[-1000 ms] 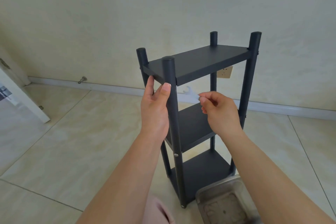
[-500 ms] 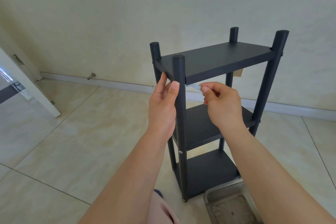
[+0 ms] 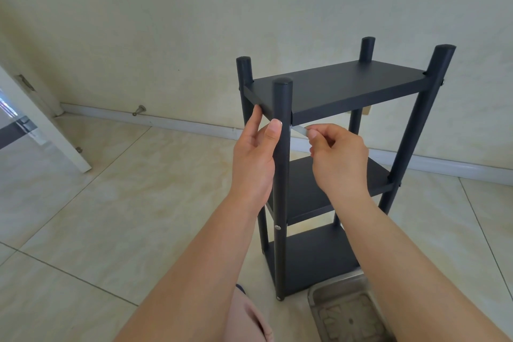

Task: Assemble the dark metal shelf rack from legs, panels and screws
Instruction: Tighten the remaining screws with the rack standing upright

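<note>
Head view shows the right hand (image 3: 340, 159) pinching a small flat silver wrench (image 3: 299, 129) against the near front leg (image 3: 282, 175) of the dark three-tier metal shelf rack (image 3: 341, 86), which stands upright on the beige tiled floor (image 3: 111, 203). The left hand (image 3: 254, 159) grips that leg just under the top panel. A steel tray (image 3: 344, 308) lies beside the rack's foot.

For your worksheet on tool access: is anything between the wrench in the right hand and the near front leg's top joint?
Nothing visible: the small wrench, pinched by the right hand, already reaches the front leg under the top panel.
</note>
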